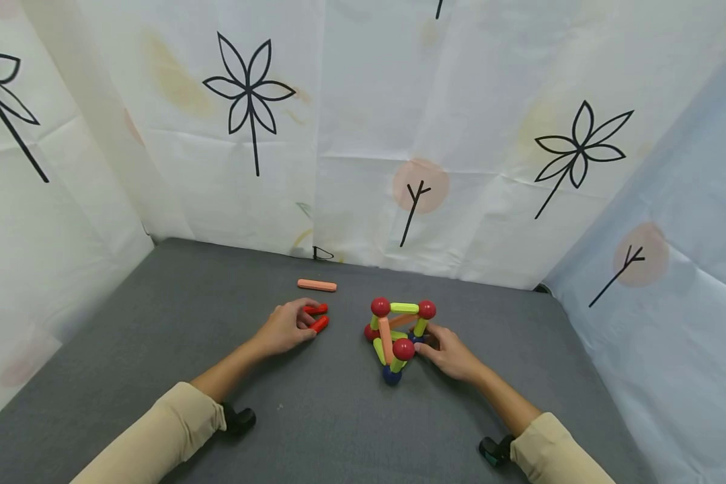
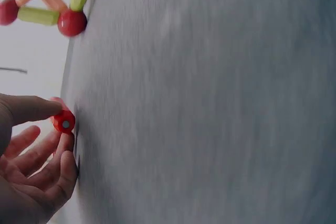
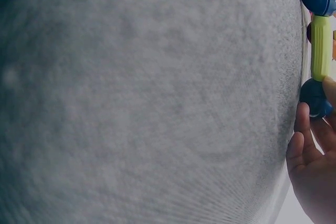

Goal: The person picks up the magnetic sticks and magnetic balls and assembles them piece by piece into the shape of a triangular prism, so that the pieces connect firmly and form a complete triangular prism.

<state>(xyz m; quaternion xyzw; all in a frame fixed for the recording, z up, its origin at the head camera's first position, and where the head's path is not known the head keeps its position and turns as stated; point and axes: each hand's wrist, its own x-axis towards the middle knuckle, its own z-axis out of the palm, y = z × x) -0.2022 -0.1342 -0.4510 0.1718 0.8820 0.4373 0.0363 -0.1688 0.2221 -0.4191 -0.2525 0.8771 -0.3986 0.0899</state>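
My left hand pinches a red magnetic rod between thumb and fingertips, with its round metal end showing in the left wrist view. A second red rod lies at the fingers of that hand. To the right stands a frame of magnetic rods and balls, with red balls on top, yellow-green rods, orange rods and a blue ball at its near foot. My right hand holds the frame by another blue ball at its lower right corner.
A loose orange rod lies farther back on the grey tabletop. White cloth with plant drawings hangs behind the table and along both sides. A black device sits by the left cuff.
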